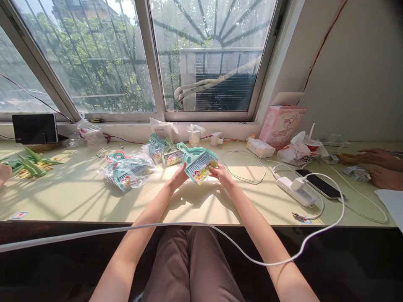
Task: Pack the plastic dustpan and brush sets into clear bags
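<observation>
Both my hands hold a small teal dustpan-and-brush set (197, 161) above the table, its handle pointing up and to the left. My left hand (180, 176) grips the lower left edge, fingers partly hidden behind the pan. On the right side, my right hand (221, 173) pinches the corner by a colourful printed label (204, 173). Just behind lie more sets, one with an olive-green rim (171, 153) and one in teal (155, 147). To the left, several sets in clear plastic wrap (127, 171) form a pile, one with a red handle.
A white power strip (296, 191), a black phone (319, 184) and loose cables lie at right. A pink box (281, 126) and a takeaway bag (297, 151) stand behind. A white cable (201, 225) crosses before me. Another person's hands (385, 167) rest at far right. Left are a tablet (35, 128) and green leaves (31, 163).
</observation>
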A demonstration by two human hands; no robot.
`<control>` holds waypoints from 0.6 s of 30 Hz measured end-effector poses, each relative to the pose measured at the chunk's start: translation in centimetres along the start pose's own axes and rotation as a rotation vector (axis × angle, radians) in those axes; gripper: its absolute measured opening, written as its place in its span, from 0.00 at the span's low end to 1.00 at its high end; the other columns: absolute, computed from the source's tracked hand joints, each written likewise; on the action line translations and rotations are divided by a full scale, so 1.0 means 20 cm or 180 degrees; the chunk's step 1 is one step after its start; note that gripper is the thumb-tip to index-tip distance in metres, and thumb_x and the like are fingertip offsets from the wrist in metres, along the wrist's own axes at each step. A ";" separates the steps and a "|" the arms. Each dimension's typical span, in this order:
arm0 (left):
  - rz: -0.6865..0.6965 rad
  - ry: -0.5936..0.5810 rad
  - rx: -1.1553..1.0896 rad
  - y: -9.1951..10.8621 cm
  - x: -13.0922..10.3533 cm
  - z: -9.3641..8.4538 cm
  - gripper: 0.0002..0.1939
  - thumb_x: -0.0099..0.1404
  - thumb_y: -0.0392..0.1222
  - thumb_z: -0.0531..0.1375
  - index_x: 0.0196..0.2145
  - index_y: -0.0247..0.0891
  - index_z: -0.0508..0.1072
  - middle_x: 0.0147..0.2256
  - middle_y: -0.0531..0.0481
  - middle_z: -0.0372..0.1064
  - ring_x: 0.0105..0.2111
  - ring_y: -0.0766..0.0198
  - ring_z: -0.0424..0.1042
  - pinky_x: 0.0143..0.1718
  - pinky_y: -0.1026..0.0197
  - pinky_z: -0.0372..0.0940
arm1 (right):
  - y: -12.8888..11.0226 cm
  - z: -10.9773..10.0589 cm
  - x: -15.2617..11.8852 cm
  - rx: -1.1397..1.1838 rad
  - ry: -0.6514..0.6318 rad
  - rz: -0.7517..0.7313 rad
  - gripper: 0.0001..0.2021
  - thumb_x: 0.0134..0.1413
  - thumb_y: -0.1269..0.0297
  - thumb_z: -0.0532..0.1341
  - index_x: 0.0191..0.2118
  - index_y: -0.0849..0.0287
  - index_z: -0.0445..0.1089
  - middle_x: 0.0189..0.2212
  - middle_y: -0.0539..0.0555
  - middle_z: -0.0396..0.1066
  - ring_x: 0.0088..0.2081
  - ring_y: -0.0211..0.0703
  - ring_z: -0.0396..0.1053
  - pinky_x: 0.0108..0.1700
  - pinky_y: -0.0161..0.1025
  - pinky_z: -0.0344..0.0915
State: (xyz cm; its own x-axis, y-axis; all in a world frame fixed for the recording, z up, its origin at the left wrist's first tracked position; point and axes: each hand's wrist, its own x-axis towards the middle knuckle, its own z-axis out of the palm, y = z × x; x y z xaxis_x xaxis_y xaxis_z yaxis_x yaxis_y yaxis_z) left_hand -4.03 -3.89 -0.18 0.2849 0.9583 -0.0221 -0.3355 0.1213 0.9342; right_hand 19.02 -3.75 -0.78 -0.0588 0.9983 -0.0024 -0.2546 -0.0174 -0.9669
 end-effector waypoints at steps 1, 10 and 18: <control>0.0063 0.0317 -0.0042 0.00 0.01 -0.01 0.26 0.75 0.62 0.60 0.53 0.37 0.78 0.53 0.34 0.81 0.61 0.42 0.76 0.64 0.43 0.69 | 0.00 0.00 -0.01 -0.0148 -0.0146 0.0011 0.16 0.46 0.56 0.78 0.38 0.54 0.76 0.39 0.58 0.82 0.42 0.53 0.82 0.46 0.49 0.84; 0.0449 0.1165 -0.0472 0.10 0.02 -0.05 0.25 0.78 0.53 0.59 0.64 0.36 0.73 0.54 0.36 0.80 0.56 0.47 0.80 0.58 0.46 0.77 | -0.12 -0.24 0.05 0.1082 0.1805 0.0077 0.20 0.69 0.51 0.66 0.31 0.51 0.59 0.18 0.40 0.59 0.15 0.30 0.56 0.15 0.25 0.57; 0.0254 0.0852 -0.0439 0.04 0.02 -0.06 0.24 0.77 0.53 0.60 0.63 0.36 0.74 0.53 0.37 0.82 0.56 0.45 0.81 0.58 0.45 0.76 | -0.14 -0.38 0.02 0.1434 0.1966 -0.0165 0.09 0.67 0.68 0.54 0.34 0.52 0.66 0.38 0.51 0.81 0.34 0.37 0.80 0.27 0.30 0.74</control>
State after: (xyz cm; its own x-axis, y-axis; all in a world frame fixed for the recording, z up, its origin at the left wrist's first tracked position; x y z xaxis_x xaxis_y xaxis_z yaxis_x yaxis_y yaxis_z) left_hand -5.32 -3.08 0.13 0.0124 0.9981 -0.0607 -0.4711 0.0594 0.8801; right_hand 26.99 -2.86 0.03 0.4804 0.8463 -0.2300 -0.6190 0.1414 -0.7726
